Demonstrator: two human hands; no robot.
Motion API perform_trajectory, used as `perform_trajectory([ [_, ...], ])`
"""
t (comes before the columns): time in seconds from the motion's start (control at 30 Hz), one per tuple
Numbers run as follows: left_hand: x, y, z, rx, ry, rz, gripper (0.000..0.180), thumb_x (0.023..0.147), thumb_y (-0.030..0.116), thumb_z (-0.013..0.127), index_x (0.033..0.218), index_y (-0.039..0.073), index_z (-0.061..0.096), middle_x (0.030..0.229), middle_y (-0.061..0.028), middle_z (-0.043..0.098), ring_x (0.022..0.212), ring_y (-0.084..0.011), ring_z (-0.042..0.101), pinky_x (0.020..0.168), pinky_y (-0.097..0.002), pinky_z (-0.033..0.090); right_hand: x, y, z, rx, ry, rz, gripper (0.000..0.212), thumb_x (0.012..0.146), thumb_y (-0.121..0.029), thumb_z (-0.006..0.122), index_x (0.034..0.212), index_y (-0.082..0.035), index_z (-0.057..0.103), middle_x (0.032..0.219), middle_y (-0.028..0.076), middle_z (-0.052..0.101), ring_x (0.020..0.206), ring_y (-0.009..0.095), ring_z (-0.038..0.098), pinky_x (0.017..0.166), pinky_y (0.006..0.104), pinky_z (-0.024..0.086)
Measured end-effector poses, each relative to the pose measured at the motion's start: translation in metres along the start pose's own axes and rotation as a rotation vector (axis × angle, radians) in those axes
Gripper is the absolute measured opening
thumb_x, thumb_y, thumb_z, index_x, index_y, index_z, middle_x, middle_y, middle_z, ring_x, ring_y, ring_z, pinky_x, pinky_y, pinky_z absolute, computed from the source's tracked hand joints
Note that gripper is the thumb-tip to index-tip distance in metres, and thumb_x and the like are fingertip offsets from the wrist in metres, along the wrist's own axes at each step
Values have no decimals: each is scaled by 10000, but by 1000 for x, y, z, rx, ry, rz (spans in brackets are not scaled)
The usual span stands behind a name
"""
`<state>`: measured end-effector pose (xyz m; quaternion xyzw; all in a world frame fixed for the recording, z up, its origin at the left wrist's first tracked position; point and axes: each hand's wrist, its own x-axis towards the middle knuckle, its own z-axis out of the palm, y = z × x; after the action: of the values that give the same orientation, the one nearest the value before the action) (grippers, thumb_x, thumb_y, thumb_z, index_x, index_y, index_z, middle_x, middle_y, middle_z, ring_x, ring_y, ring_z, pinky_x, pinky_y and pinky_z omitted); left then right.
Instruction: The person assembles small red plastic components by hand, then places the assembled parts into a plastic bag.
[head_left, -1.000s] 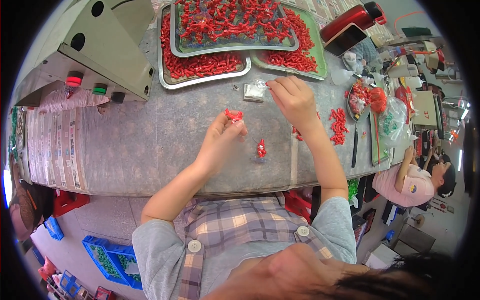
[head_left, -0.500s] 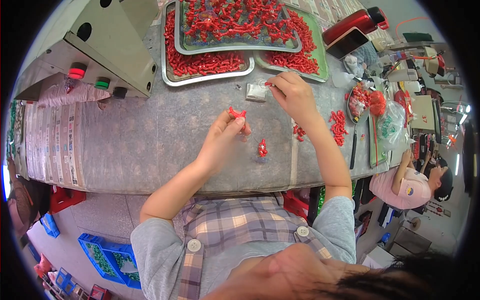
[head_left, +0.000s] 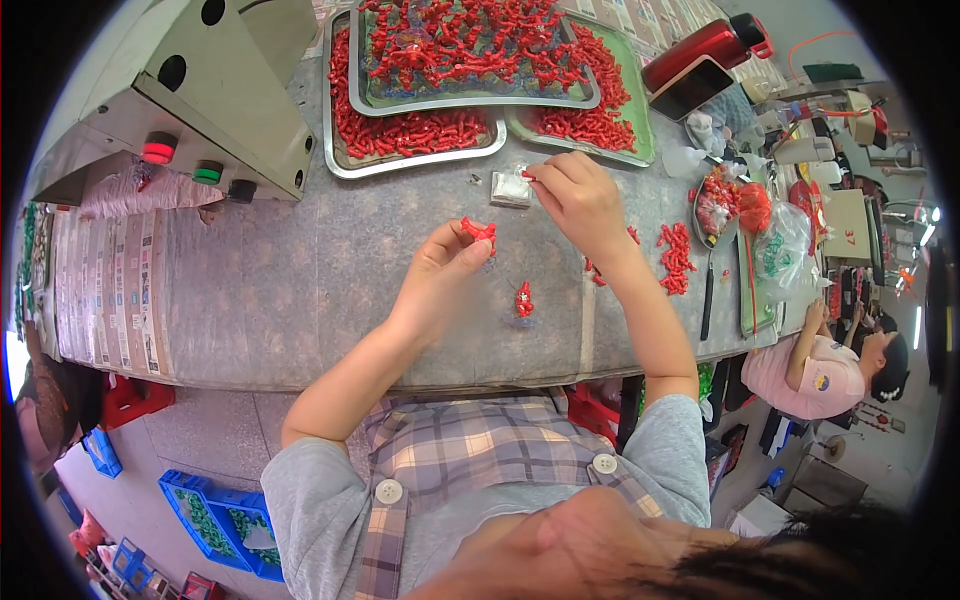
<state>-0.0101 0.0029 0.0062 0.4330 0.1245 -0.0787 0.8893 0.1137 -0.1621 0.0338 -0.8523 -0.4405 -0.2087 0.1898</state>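
Observation:
My left hand [head_left: 440, 275] is closed on a small glossy red plastic figure [head_left: 478, 232], pinched between thumb and fingers so that its branching upper part sticks out. Farther off and to the right, my right hand [head_left: 582, 205] pinches a tiny red plastic part [head_left: 527, 175]. It holds this at the right edge of a small pale square block [head_left: 510, 190] on the table. Another red figure [head_left: 524, 299] with a clear bluish base stands nearer to me, between my forearms. Loose red pieces [head_left: 676, 258] lie in a pile right of my right forearm.
A metal tray [head_left: 480, 106] of red figures rests across a second metal tray [head_left: 410, 165] and a green tray [head_left: 643, 120], both full of red pieces. A machine housing [head_left: 210, 110] stands left. A red flask [head_left: 700, 52], phone [head_left: 692, 88] and black-handled tool [head_left: 707, 305] lie right. A co-worker [head_left: 810, 370] sits beyond.
My right hand has come slightly left and down, bringing the tiny red part to the pale block's edge. The figure in my left hand has tilted a little.

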Motion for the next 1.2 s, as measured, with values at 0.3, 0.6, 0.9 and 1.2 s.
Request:
perform_trajectory([
  [0.3,1,-1,-1,-133,-58,-54,147,814,74,605,957,67,567,922,-22,612,857,-103,553,794,-266,435,-4,-24,-27,367,32,376,116,723,-23,640,838,-39,636,758,54,582,701,168,567,607,277,463],
  [0.6,0,-2,-2,-151,-93,-8,158,792,22,611,937,67,565,909,-17,610,845,-104,558,771,-264,449,-26,-70,-29,907,6,524,131,729,6,657,859,12,636,775,51,588,698,119,529,651,237,411],
  [0.9,-2,-4,2,4,-128,262,212,756,-68,613,927,47,566,928,-34,600,913,-117,549,792,-271,450,-34,-72,-20,954,25,545,116,746,-48,663,849,0,641,750,54,583,653,106,529,608,230,425],
  [1.2,-3,-8,-3,477,-80,627,283,646,-85,685,867,66,595,923,-48,612,912,-170,566,765,-274,449,-34,-80,-27,784,76,380,142,714,-21,663,851,-15,623,727,67,578,630,157,537,574,254,420],
])
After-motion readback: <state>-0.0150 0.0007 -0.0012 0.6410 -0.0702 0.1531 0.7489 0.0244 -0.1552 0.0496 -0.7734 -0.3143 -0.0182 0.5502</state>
